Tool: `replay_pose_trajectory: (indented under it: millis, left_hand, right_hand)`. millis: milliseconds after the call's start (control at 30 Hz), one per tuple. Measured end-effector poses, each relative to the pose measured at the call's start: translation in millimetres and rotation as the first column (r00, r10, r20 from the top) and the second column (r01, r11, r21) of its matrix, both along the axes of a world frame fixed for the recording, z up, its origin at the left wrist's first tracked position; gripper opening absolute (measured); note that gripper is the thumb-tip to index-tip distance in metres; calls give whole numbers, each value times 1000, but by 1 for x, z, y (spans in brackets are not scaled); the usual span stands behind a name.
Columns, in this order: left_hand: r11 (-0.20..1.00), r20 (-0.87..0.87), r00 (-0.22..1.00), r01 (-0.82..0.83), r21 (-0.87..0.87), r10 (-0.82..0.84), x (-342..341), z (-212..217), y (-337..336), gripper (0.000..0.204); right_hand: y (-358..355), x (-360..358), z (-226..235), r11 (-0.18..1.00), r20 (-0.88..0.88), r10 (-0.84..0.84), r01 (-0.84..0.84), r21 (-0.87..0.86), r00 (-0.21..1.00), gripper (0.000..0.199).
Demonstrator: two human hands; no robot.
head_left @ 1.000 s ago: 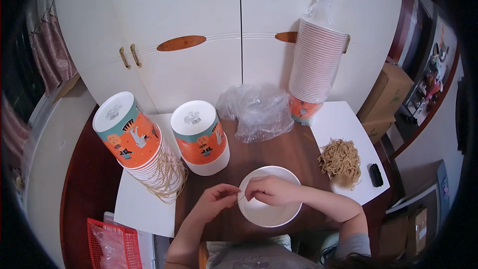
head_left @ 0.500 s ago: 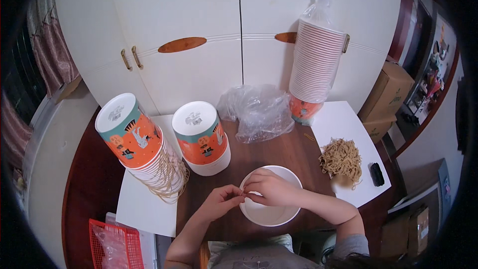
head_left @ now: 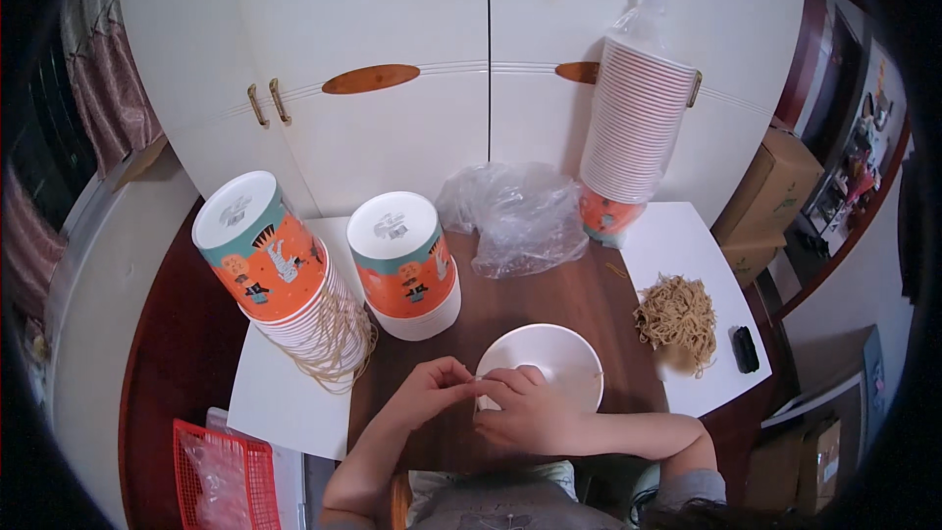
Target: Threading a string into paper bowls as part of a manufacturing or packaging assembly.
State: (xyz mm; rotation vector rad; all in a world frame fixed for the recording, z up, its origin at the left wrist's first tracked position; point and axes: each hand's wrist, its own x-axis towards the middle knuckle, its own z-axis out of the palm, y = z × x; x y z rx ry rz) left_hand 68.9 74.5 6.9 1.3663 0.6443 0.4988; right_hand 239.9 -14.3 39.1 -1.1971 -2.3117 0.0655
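Note:
A white paper bowl (head_left: 559,358) stands open side up on the brown table (head_left: 549,285), just in front of me. My left hand (head_left: 435,390) and my right hand (head_left: 525,414) meet fingertip to fingertip at the bowl's near-left rim. Between them they pinch a thin tan rubber band (head_left: 478,380), which is barely visible. My right hand covers the bowl's near edge. A short piece of thin band shows at the bowl's right rim (head_left: 595,373).
A loose pile of tan rubber bands (head_left: 677,314) lies at the right beside a small black object (head_left: 746,348). Two upside-down stacks of orange printed cups (head_left: 260,250) (head_left: 402,260) stand at the left. Behind are a crumpled clear bag (head_left: 515,216) and a tall sleeved cup stack (head_left: 633,128). A red basket (head_left: 221,471) sits low left.
My right hand has slid from over the bowl's middle toward its near-left rim. My left hand's fingers have closed in to meet it there.

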Motion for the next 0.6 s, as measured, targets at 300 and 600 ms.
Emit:
replay_pose_trajectory:
  millis: [300, 600]
  left_hand:
    - [987, 0, 1000, 4, 161, -5, 1, -6, 1, 14]
    - [987, 19, 990, -142, 73, 141, -5, -8, -7, 17]
  right_hand:
    - [35, 8, 11, 885, -335, -51, -113, -451, 941, 26]
    - [33, 8, 0, 947, -185, -74, 11, -321, 980, 23]
